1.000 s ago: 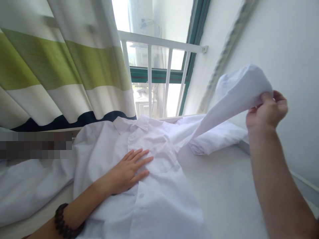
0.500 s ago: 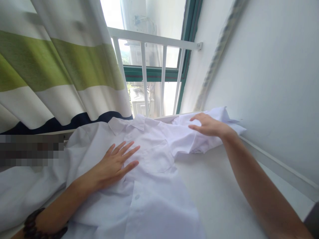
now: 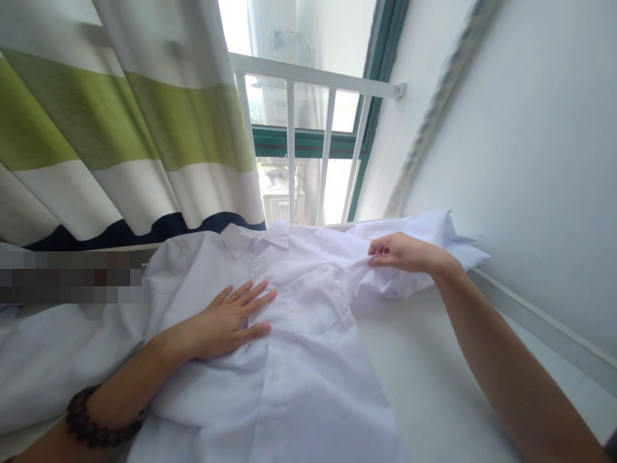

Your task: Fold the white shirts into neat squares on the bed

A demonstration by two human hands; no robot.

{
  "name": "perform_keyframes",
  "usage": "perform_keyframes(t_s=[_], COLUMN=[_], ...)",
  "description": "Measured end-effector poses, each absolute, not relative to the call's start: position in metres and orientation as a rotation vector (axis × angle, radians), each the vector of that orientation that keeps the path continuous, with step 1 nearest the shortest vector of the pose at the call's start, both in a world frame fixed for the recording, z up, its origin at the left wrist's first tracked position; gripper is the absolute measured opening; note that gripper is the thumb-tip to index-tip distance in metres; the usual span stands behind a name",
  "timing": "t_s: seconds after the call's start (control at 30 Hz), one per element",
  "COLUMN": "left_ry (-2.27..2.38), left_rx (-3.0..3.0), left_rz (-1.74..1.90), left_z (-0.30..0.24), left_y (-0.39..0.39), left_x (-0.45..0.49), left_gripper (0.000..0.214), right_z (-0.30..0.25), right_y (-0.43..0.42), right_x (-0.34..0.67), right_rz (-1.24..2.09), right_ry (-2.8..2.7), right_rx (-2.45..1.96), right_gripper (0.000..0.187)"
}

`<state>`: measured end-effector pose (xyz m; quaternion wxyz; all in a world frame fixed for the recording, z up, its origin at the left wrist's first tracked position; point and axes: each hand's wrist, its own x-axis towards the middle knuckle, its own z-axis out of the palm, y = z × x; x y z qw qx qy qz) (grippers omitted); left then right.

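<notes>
A white button-up shirt [image 3: 308, 360] lies front up on a white surface [image 3: 434, 373], its collar toward the window. My left hand [image 3: 231, 318] rests flat on the shirt's chest, fingers spread, just left of the breast pocket [image 3: 315, 302]. A dark bead bracelet [image 3: 89, 421] circles that wrist. My right hand [image 3: 402, 252] pinches the shirt's right sleeve [image 3: 434, 254] near the shoulder seam; the sleeve lies bunched toward the wall.
A striped green, white and navy curtain [image 3: 120, 128] hangs at the left. Behind the shirt is a window with white guard bars [image 3: 322, 148]. A white wall [image 3: 530, 161] closes the right side. More white cloth [image 3: 53, 360] lies at the left.
A second ago my right hand held the sleeve lifted high at the right. It brought the sleeve down onto the surface and now pinches it near the shoulder. My left hand stayed pressed on the chest.
</notes>
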<state>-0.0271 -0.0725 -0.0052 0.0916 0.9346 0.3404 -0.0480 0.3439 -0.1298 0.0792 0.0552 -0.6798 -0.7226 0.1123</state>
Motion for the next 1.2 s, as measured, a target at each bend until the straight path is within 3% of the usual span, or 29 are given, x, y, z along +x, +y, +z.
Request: perform_keyframes(t_s=[0.1,0.27,0.47,0.57,0.67,0.87,0.97,1.07,1.2], left_ry=[1.031,1.032,1.287,1.203,1.002,1.065,1.154,1.300,1.464], left_rx=[2.757,2.729,2.731,2.691,2.659,2.781,2.943,3.015,2.944], left_rz=[-0.101,0.014,-0.188,-0.251,-0.228,0.217,0.358,0.308,0.238], left_z=[0.009,0.027,0.012,0.015,0.030,0.045,0.051,0.059,0.064], left_y=[-0.077,-0.072,-0.082,-0.094,-0.096,-0.054,-0.027,-0.001,0.032], left_x=[-0.029,-0.043,-0.043,-0.037,-0.031,-0.015,-0.012,-0.013,-0.019], left_gripper=[0.066,0.056,0.076,0.079,0.060,0.032,0.040,0.049,0.040], right_z=[0.073,0.046,0.011,0.019,0.041,0.051,0.049,0.048,0.044], right_y=[-0.133,-0.135,-0.139,-0.142,-0.141,-0.094,-0.051,-0.012,0.017], right_x=[0.331,0.274,0.237,0.242,0.240,0.215,0.216,0.226,0.237], right_rz=[0.304,0.211,0.572,0.641,0.668,0.118,-0.031,0.122,0.244], right_ry=[-2.328,-2.375,-2.625,-2.696,-2.688,-2.542,-2.338,-2.283,-2.335], right_rx=[-2.113,-1.721,-1.581,-1.623,-1.757,-1.701,-1.766,-1.895,-1.848], right_gripper=[0.024,0.042,0.075,0.071,0.052,0.027,0.038,0.050,0.040])
